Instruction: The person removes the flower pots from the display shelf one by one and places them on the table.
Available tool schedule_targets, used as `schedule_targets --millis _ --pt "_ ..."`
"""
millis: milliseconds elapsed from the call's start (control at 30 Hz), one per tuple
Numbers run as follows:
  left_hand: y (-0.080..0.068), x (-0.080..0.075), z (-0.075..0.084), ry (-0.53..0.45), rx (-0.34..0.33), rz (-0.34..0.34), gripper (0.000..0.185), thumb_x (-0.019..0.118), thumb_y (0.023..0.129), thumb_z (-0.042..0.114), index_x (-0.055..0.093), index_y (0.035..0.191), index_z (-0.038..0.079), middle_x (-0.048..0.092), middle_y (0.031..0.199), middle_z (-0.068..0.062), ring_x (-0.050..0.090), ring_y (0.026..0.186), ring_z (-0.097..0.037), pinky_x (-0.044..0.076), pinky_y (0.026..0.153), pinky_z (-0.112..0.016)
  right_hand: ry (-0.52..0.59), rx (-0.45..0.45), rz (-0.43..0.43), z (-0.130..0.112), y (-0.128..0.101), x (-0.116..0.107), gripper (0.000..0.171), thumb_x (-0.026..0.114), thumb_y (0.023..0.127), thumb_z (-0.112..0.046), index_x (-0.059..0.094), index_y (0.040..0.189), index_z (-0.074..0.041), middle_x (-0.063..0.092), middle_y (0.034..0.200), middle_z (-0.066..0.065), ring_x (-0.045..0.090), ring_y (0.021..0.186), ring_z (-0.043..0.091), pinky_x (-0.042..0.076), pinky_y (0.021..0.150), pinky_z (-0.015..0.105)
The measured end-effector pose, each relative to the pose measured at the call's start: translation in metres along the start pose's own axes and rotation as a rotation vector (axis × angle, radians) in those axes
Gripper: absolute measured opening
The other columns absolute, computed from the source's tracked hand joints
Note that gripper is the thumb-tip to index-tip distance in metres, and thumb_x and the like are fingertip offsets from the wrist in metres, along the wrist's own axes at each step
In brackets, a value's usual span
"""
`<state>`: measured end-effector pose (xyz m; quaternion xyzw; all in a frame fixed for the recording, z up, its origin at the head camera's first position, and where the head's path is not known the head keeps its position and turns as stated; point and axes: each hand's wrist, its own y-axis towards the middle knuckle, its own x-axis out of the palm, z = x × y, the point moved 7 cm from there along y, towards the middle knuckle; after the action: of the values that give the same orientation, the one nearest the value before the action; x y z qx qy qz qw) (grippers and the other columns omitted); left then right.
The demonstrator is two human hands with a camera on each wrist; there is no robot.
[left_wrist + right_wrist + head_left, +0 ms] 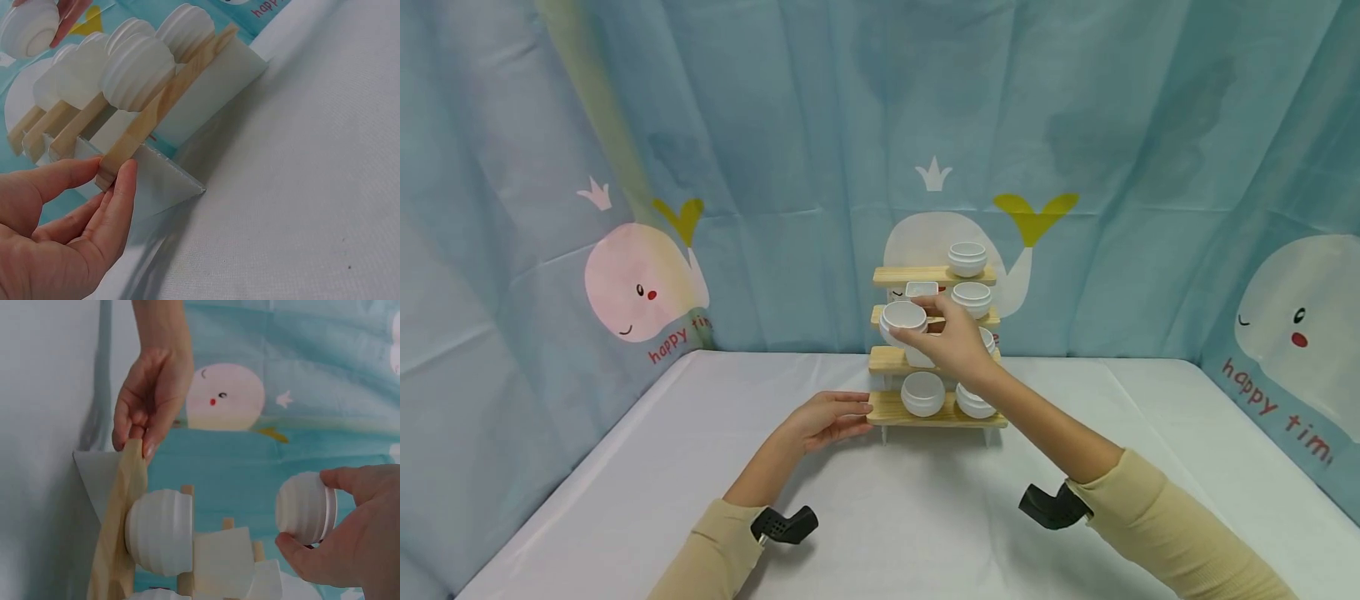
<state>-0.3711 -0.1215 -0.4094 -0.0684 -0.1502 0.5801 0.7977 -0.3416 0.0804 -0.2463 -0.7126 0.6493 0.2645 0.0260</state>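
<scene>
Pinching with the left hand the left end of the lowest wooden shelf, at eight o'clock of the stepped rack. On it, showing two white bowls, at six and five o'clock. Farther, gripping another white bowl with the right hand, in the air at ten o'clock. Farthest, showing one more bowl at one o'clock, before the blue curtain.

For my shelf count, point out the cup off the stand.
The white cup pinched by the right hand: it is held in midair, while the other cups rest on the wooden stand.
</scene>
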Motion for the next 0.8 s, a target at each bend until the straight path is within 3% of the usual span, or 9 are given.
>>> schedule_targets --millis 167,400,800 --pt "0.000 0.000 0.001 0.000 -0.004 -0.001 0.050 0.061 0.106 0.000 0.044 0.151 -0.015 0.066 0.123 -0.020 0.075 0.090 -0.014 0.065 0.087 -0.026 0.015 -0.022 -0.026 0.005 -0.007 0.001 0.063 0.080 0.096 -0.021 0.054 0.150 -0.002 0.061 0.142 0.019 0.064 0.118 0.035 0.062 0.093 0.037" --pt "0.000 0.001 0.001 0.008 0.002 -0.012 0.050 0.061 0.106 0.000 0.044 0.151 -0.015 0.069 0.118 -0.017 0.074 0.091 -0.013 0.065 0.087 -0.025 0.034 -0.023 -0.052 0.014 -0.016 0.002 0.065 0.081 0.095 -0.021 0.053 0.150 0.000 0.061 0.142 0.019 0.066 0.115 0.034 0.062 0.090 0.033" --pt "-0.001 0.001 0.002 0.021 -0.010 -0.001 0.051 0.062 0.105 0.001 0.044 0.151 -0.014 0.068 0.115 -0.016 0.074 0.088 -0.012 0.065 0.086 -0.024 0.001 0.016 -0.069 0.025 -0.030 0.001 0.065 0.082 0.095 -0.023 0.053 0.150 -0.003 0.061 0.142 0.017 0.066 0.121 0.034 0.061 0.102 0.046"
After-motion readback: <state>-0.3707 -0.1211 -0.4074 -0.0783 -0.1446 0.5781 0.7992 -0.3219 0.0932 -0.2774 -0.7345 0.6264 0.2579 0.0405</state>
